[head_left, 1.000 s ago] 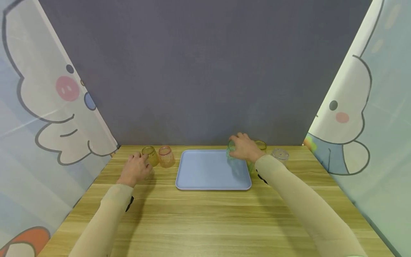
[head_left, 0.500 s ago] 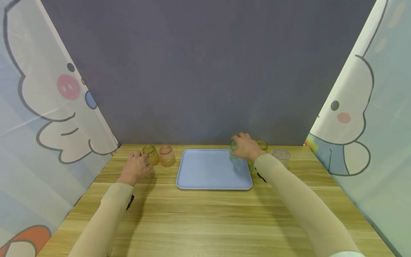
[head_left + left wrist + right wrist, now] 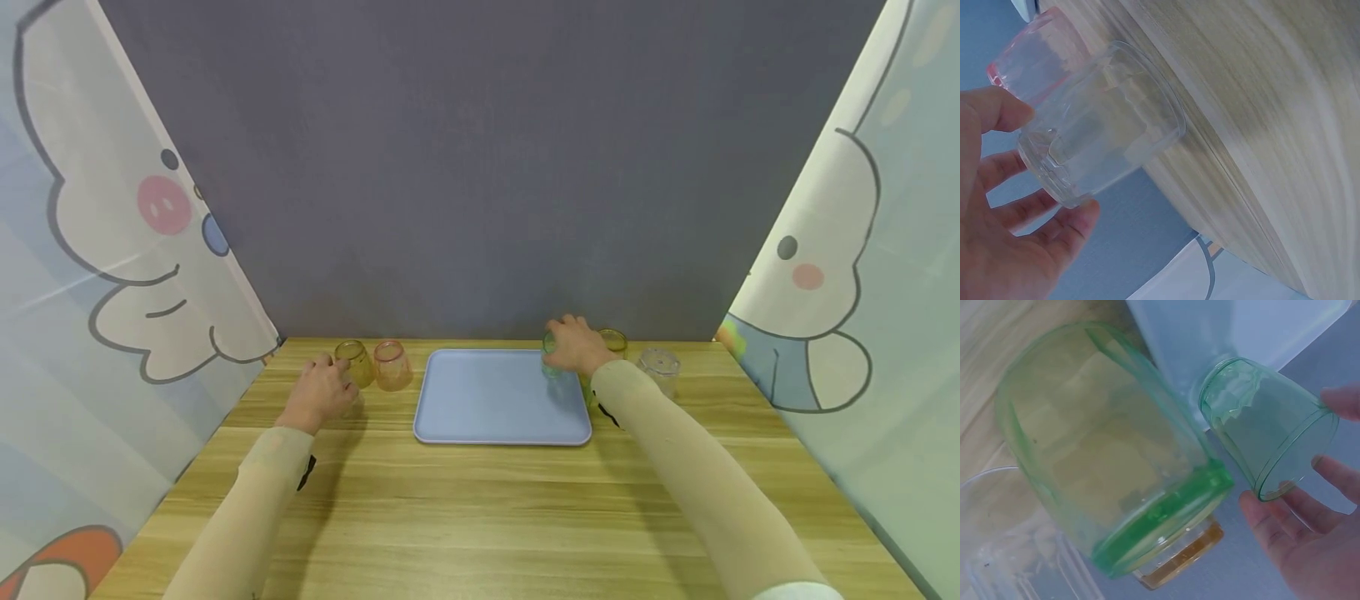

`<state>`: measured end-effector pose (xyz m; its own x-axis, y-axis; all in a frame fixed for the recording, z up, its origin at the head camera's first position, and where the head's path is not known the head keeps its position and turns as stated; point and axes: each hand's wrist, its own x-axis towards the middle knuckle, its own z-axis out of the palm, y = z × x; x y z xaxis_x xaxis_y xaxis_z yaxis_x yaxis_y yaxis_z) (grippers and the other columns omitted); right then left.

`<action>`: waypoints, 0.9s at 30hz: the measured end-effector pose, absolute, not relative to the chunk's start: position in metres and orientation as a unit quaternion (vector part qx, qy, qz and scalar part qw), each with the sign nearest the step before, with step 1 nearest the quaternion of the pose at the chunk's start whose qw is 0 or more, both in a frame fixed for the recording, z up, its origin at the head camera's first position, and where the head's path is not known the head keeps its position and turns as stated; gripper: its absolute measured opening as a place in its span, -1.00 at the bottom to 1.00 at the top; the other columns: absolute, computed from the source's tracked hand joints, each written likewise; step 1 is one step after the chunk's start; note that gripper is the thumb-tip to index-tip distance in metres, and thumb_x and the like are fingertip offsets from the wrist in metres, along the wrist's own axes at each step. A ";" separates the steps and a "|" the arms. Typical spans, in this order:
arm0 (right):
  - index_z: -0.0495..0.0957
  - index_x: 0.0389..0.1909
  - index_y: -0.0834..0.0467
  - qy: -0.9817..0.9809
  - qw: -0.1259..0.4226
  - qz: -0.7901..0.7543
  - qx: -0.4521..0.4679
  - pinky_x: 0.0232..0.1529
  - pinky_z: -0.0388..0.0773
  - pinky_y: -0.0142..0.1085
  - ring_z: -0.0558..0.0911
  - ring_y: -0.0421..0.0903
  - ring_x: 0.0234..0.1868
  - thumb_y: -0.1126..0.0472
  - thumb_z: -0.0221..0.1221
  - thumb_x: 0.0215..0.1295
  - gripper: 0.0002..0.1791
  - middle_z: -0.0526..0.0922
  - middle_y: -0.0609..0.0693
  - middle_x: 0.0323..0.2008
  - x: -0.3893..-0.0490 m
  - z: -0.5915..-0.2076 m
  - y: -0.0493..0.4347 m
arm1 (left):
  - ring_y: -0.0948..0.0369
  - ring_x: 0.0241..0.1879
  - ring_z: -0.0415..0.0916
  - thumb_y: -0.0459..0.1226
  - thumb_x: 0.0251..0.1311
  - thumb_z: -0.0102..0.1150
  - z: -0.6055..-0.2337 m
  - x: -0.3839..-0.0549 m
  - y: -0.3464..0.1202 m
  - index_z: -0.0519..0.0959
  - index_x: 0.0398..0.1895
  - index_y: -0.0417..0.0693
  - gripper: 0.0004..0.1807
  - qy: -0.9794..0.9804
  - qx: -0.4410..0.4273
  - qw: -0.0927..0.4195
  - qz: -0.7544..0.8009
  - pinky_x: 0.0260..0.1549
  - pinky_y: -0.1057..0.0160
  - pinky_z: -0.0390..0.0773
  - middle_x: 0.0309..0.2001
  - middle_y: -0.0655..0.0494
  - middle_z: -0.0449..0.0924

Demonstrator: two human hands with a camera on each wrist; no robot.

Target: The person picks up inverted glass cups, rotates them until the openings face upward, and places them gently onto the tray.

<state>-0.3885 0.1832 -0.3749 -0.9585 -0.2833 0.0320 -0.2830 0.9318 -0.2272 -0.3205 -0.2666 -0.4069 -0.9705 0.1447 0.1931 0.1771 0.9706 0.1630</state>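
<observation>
My right hand (image 3: 576, 346) grips a blue-green drinking glass (image 3: 1260, 425) by its rim, thumb on one side and fingers on the other. The glass stands mouth up at the far right corner of the light blue tray (image 3: 502, 400); whether its base touches the tray is hard to tell. My left hand (image 3: 318, 393) holds a clear glass (image 3: 1104, 125) by its base, between thumb and fingers. That glass is mouth down, its rim at the wooden table. In the head view the hand hides most of it. A yellow glass (image 3: 356, 364) and a pink glass (image 3: 393, 367) are just beyond.
Right of the tray stand a green glass (image 3: 1110, 450), largely hidden in the head view, a yellow-rimmed glass (image 3: 612, 340) and a clear glass (image 3: 660, 367). A dark grey panel (image 3: 480, 167) rises behind the table (image 3: 465, 517). Printed curtains flank both sides.
My right hand and the blue-green glass have shifted slightly right over the tray. The left hand keeps its place at the clear glass. The head view has shifted a little.
</observation>
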 end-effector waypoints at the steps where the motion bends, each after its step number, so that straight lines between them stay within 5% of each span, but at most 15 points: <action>1: 0.38 0.41 0.22 0.983 0.001 -0.115 -0.144 0.11 0.47 0.23 0.35 0.26 0.27 0.04 0.26 0.21 -0.25 0.39 0.29 0.28 -0.390 -0.376 0.184 | -0.50 0.13 0.29 -0.24 0.36 0.00 -0.407 -0.321 -0.267 0.44 0.30 -0.42 -0.47 -0.988 -0.082 0.092 -0.089 0.12 -0.40 0.35 0.17 -0.53 0.35; 27: 0.34 0.46 0.22 0.983 0.021 -0.095 -0.154 0.15 0.45 0.25 0.34 0.29 0.29 0.11 0.17 0.22 -0.25 0.35 0.34 0.34 -0.399 -0.382 0.182 | -0.52 0.18 0.25 -0.24 0.39 0.02 -0.407 -0.321 -0.265 0.41 0.34 -0.40 -0.46 -0.991 -0.074 0.077 -0.085 0.15 -0.39 0.33 0.21 -0.54 0.34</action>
